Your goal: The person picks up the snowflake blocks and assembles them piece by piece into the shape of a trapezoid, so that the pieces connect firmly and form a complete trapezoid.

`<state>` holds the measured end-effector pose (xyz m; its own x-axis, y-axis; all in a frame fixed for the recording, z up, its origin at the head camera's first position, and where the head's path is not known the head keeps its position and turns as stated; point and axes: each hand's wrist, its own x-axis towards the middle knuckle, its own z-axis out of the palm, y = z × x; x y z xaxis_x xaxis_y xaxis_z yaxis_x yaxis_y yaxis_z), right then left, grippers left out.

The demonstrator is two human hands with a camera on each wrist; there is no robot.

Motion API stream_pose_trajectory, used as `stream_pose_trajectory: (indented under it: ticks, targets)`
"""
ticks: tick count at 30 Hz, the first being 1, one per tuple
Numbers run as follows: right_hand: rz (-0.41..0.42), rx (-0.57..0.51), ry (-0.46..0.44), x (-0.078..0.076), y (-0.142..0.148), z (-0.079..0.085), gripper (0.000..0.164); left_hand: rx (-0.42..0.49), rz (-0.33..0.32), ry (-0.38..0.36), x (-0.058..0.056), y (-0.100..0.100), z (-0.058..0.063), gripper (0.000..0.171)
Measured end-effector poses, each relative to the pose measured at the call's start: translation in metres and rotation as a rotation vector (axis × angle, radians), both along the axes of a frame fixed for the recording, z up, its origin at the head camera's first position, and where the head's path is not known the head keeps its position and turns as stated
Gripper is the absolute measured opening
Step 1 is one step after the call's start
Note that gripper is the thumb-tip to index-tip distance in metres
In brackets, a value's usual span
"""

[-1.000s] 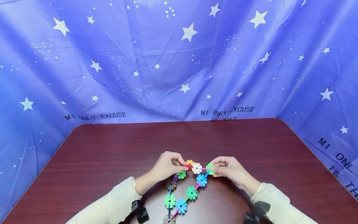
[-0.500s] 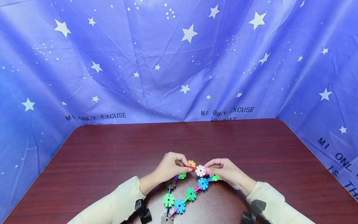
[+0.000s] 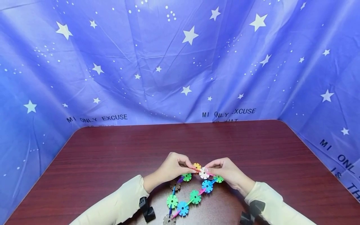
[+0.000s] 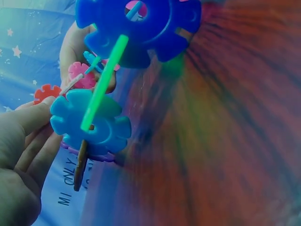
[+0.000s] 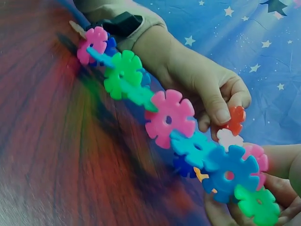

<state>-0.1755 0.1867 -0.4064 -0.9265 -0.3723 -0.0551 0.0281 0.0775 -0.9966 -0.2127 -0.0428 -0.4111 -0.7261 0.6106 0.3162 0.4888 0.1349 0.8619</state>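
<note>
A chain of interlocking snowflake discs in several colours bends round into a loop above the table. My left hand [image 3: 171, 167] pinches a red disc [image 5: 236, 120] beside the orange disc [image 3: 197, 167], thumb against finger. Facing it, my right hand [image 3: 229, 173] pinches the chain at the white disc [image 3: 204, 173], close to a pink disc [image 5: 257, 162]. Red and white edges meet between the fingertips; whether their slots interlock I cannot tell. A blue disc [image 3: 207, 186] and a green disc [image 3: 195, 197] hang along the right side. The brown disc [image 3: 169, 220] marks the near bend.
A dark red wooden table [image 3: 126, 143] spreads around the hands. Behind it hangs a blue star-printed cloth [image 3: 157, 84]. Black wrist camera mounts [image 3: 147, 209] sit on both cream sleeves.
My right hand has shifted its grip from the green disc to the white disc's edge and moved left. The left hand, with the red disc, has moved slightly right.
</note>
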Motion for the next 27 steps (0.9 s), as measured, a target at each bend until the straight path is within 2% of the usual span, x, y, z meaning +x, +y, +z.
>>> stream_pose_trajectory:
  ticks: [8,13,16,20,23,27]
  targets:
    - [-0.025,-0.047,-0.019,0.002,-0.002,0.000,0.040,0.027,-0.051,0.138,-0.002,0.002,-0.006,0.005]
    - [-0.061,-0.045,-0.012,0.002,-0.003,-0.002,0.038,0.055,-0.040,0.148,0.000,0.003,-0.008,0.008]
    - [-0.051,-0.044,-0.017,0.001,-0.002,-0.004,0.039,0.043,-0.030,0.140,0.000,0.005,-0.009,0.007]
    - [-0.029,-0.033,-0.023,-0.001,-0.001,-0.006,0.040,-0.014,-0.016,0.062,-0.001,0.006,-0.007,0.007]
    - [-0.012,-0.022,-0.023,-0.002,0.001,-0.006,0.039,-0.064,-0.026,-0.040,-0.004,0.004,-0.001,0.004]
    - [0.014,-0.005,-0.030,-0.003,0.006,-0.005,0.037,-0.091,-0.023,-0.130,-0.012,-0.001,0.006,0.006]
